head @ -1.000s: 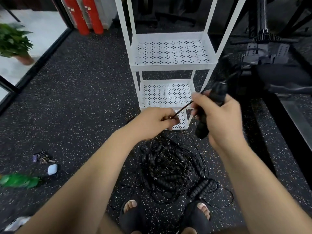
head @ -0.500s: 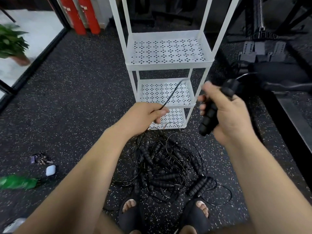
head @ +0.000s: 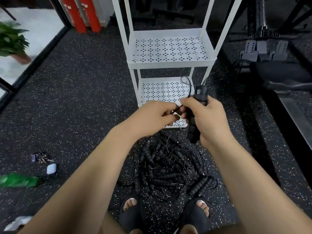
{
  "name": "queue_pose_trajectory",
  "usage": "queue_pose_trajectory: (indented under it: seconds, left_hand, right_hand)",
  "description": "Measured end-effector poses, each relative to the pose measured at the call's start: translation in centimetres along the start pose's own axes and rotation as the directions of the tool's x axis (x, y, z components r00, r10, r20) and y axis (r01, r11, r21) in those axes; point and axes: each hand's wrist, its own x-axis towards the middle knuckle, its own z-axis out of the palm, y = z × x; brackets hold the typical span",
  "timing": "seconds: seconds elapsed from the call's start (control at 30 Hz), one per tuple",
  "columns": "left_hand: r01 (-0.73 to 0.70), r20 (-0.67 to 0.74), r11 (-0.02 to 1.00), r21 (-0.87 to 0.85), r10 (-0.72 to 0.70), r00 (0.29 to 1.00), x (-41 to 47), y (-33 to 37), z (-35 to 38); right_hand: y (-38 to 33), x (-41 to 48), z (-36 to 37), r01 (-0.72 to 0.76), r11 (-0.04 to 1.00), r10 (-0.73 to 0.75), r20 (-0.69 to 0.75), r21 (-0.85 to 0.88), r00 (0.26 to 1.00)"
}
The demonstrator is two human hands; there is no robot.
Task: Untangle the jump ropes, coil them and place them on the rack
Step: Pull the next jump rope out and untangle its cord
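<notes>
— What lies nearest the person?
— Two feet in black slippers (head: 197, 217), toes bare, at the lower edge of the view. Just beyond them, on the speckled black floor (head: 84, 98), sits the tangle of jump ropes (head: 165, 169). Thin black cords loop over many ribbed foam handles. One pair of handles (head: 200, 184) lies side by side at the tangle's right edge, close to the right foot.
— And the hands?
— Both are raised above the pile, close together. The right hand (head: 209, 119) has a full, closed grip, with its fingers wrapped round a black foam handle (head: 199, 98) held nearly upright. The handle's cap sticks out above the thumb and its lower end shows below the palm. The left hand (head: 152, 115) has a narrow grip, its fingertips pinching a thin cord (head: 190, 88) right beside the right thumb. From there the cord rises in a small loop in front of the rack's middle shelf.
— Where is the rack?
— The white rack (head: 168, 65) stands just behind the pile, its perforated shelves stacked one above another.
— Anything farther off?
— On the floor to the left lie a bunch of keys (head: 42, 157), a small white case (head: 51, 168) and a blurred green bottle (head: 18, 180). Farther back are two red cylinders (head: 84, 14) and a potted plant (head: 11, 39). Dark gym equipment (head: 270, 48) stands to the right.
</notes>
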Motion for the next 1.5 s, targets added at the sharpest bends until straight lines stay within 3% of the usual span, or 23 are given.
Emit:
queue_pose_trajectory:
  seconds: [0.27, 0.37, 0.47, 0.6, 0.73, 0.83, 1.2, 1.5]
  left_hand:
    - [0.209, 0.166, 0.978, 0.028, -0.210, 0.963, 0.3, -5.0, 0.6]
    - [0.258, 0.157, 0.966, 0.021, -0.258, 0.953, 0.5, -6.2, 0.6]
    - [0.228, 0.088, 0.974, 0.008, -0.228, 0.970, 0.7, -5.9, 0.3]
    - [0.118, -0.010, 0.992, -0.047, -0.119, 0.993, 1.0, -4.0, 0.3]
    - [0.008, -0.057, 0.999, -0.051, -0.011, 0.998, 1.0, -1.7, 0.2]
    - [-0.047, -0.061, 0.999, 0.002, 0.047, 0.997, 0.8, -0.5, 0.0]
    - [0.003, 0.008, 0.996, -0.086, -0.003, 1.000, 0.4, -0.2, 0.4]
    - [0.150, 0.098, 0.989, 0.001, -0.150, 0.984, 0.4, -2.8, 0.2]
  right_hand:
    - [-3.5, 1.2, -4.6, 0.151, 0.935, -0.078, -0.230, 0.321, 0.970]
    - [-3.6, 1.6, -5.8, 0.159, 0.915, -0.051, -0.285, 0.371, 0.957]
    - [-3.3, 1.8, -6.2, 0.131, 0.894, -0.024, -0.247, 0.428, 0.969]
    - [-2.3, 1.5, -4.9, 0.028, 0.917, 0.021, -0.119, 0.397, 0.993]
    - [-0.2, 1.0, -3.2, -0.155, 0.981, 0.155, 0.015, 0.117, 0.988]
    - [0.8, 0.5, -2.0, -0.183, 0.983, 0.182, 0.047, 0.009, 0.982]
    - [-0.5, -0.2, -0.7, -0.038, 0.997, 0.041, -0.049, 0.073, 0.998]
    - [-2.5, 0.6, -3.6, 0.082, 0.920, 0.012, -0.236, 0.383, 0.972]
